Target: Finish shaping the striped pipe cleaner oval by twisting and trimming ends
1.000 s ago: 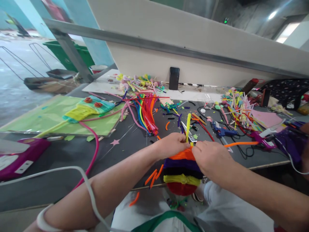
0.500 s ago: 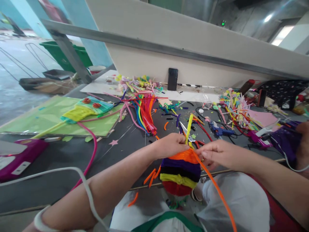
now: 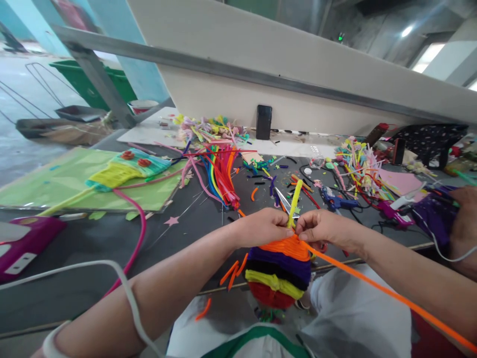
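A rounded piece wound from pipe cleaners (image 3: 278,273), banded orange, purple, black, yellow and red, hangs above my lap. The fingers of my left hand (image 3: 263,226) are closed on its upper orange edge. A yellow pipe cleaner (image 3: 296,196) sticks up from its top between my hands. My right hand (image 3: 330,229) pinches an orange pipe cleaner (image 3: 376,283) close to the piece, fingertips almost touching my left thumb. The orange length runs out taut-looking to the lower right. Scissors (image 3: 283,201) lie just behind my hands, partly hidden.
Bundled coloured pipe cleaners (image 3: 222,174) lie behind my left hand. A blue glue gun (image 3: 339,200) is beyond the right one. A phone (image 3: 264,122) leans on the board. A purple power strip (image 3: 32,243) and white cable are at left. Another person's hand (image 3: 464,219) shows at far right.
My right hand has moved up and left, closer to my left hand. The orange pipe cleaner's loose length has swung from hanging downward to stretching rightward. My left hand keeps its hold.
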Available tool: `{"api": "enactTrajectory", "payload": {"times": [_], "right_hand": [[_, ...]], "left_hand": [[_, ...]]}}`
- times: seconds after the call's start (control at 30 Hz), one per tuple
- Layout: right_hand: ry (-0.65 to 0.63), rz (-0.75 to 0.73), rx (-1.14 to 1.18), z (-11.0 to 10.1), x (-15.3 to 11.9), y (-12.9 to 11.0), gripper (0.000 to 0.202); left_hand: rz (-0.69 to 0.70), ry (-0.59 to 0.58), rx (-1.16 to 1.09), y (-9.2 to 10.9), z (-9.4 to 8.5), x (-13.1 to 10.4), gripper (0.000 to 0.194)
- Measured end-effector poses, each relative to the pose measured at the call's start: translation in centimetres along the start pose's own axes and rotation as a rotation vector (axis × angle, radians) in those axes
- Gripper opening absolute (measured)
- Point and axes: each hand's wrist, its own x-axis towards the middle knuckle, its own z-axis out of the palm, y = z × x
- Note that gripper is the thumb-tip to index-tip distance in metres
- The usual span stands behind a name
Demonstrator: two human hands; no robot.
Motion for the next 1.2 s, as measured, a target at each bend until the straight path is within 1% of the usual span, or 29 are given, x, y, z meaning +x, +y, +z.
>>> {"api": "enactTrajectory", "payload": {"times": [0.1, 0.17, 0.23, 0.33, 0.4, 0.47, 0.53, 0.63, 0.77, 0.97, 1.07, 1.2], "right_hand": [[-0.014, 0.009, -0.068, 0.1, 0.2, -0.1, 0.020], [0.017, 0.013, -0.181, 0.3, 0.2, -0.3, 0.019], [0.076, -0.022, -0.352, 0.8, -0.1, -0.5, 0.016], [0.200, -0.163, -0.711, 1.8, -0.7, -0.9, 0.015], [0.271, -0.225, -0.944, 2.5, -1.1, -1.1, 0.018], [0.312, -0.234, -1.117, 3.0, -1.4, -1.0, 0.021], [0.320, -0.222, -1.207, 3.2, -1.5, -0.9, 0.022], [0.317, -0.195, -1.234, 3.2, -1.5, -0.7, 0.022], [0.310, -0.144, -1.255, 3.3, -1.4, -1.0, 0.022], [0.319, -0.161, -1.257, 3.3, -1.3, -1.1, 0.022], [0.335, -0.168, -1.179, 3.2, -1.1, -0.6, 0.021], [0.371, -0.228, -0.951, 2.7, -0.6, 0.2, 0.018]], "left_hand": [[0.005, -0.001, 0.021, -0.1, 0.0, 0.0, 0.024], [0.000, 0.011, 0.022, -0.2, 0.0, 0.0, 0.024], [-0.002, 0.026, 0.007, -0.3, 0.2, 0.1, 0.024], [-0.004, 0.032, -0.019, -0.5, 0.3, 0.3, 0.025], [-0.009, 0.022, -0.035, -0.6, 0.3, 0.4, 0.026], [-0.008, 0.015, -0.044, -0.6, 0.2, 0.4, 0.028], [-0.010, 0.020, -0.047, -0.6, 0.2, 0.4, 0.030], [-0.034, 0.029, -0.060, -0.5, 0.1, 0.4, 0.033], [-0.072, 0.016, -0.106, -0.4, -0.1, 0.4, 0.036], [-0.088, 0.001, -0.159, -0.9, 0.1, 0.5, 0.032], [-0.079, 0.002, -0.182, -1.3, 0.3, 0.6, 0.029], [-0.089, 0.079, -0.203, -1.3, 0.4, 0.8, 0.027]]}}
